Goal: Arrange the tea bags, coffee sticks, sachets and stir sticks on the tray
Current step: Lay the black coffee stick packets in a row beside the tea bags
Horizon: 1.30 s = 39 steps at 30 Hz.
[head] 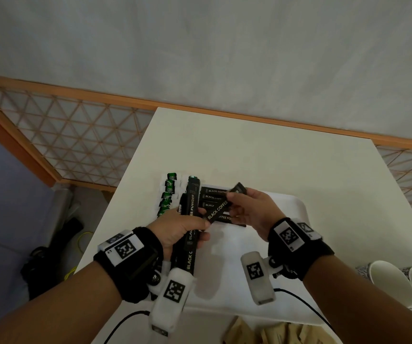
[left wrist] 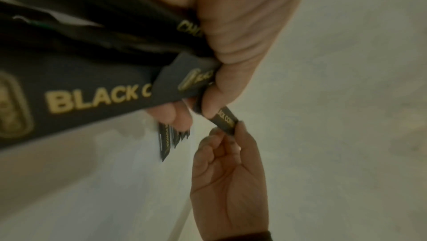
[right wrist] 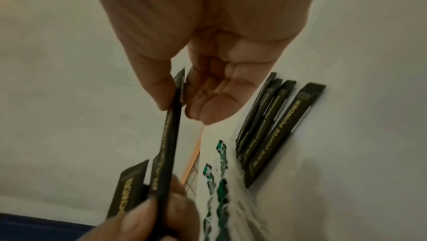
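Observation:
My left hand (head: 200, 232) grips a bundle of black coffee sticks (head: 190, 247) over the white tray (head: 291, 219). My right hand (head: 232, 199) pinches the upper end of one black coffee stick (head: 221, 207), which slants between the hands; its lower end sits under my left thumb (left wrist: 221, 88). Several coffee sticks (head: 212, 191) lie in rows on the tray. Left of them is a column of green tea bags (head: 167, 194). The right wrist view shows the pinched coffee stick (right wrist: 168, 144), the laid coffee sticks (right wrist: 272, 126) and the tea bags (right wrist: 221, 186).
Two white paper cups (head: 393, 281) lie at the table's right edge. Brown paper sachets (head: 274, 333) sit at the near edge. A wooden lattice screen (head: 75, 135) runs behind and left of the table (head: 249, 150), whose left edge is close to the tea bags.

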{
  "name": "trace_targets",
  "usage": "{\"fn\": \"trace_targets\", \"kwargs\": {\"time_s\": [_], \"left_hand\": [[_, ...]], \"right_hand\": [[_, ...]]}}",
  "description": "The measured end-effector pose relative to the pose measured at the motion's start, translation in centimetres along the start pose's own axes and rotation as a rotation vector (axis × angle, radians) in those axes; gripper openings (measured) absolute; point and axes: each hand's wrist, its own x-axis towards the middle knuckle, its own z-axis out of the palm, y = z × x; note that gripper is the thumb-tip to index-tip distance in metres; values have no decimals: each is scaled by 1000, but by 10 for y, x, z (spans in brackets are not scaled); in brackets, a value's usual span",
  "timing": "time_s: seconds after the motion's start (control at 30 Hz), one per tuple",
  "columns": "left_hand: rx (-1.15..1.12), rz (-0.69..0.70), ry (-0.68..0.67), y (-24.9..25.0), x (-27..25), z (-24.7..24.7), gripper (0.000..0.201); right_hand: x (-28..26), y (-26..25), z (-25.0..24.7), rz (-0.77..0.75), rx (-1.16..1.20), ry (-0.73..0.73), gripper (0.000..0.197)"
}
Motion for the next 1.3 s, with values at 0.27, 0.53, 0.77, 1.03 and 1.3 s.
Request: {"fn": "trace_targets", "kwargs": {"time_s": [0.27, 0.53, 0.77, 1.03, 1.3], "left_hand": [[-69, 45, 117, -1, 2, -7, 15], [-149, -6, 138, -2, 4, -11, 17], [-142, -5, 113, 1, 3, -5, 18], [-144, -49, 78, 2, 1, -5, 12], [-246, -78, 83, 3, 1, -9, 9]], "right_hand": [[-14, 19, -33, 48, -212, -48, 11], [-12, 42, -50, 59, -361, 77, 17], [-5, 39, -43, -99, -887, 196, 11], [2, 34, -27, -209, -1232, -2, 22], [9, 36, -19, -249, -1285, -20, 21]]}}
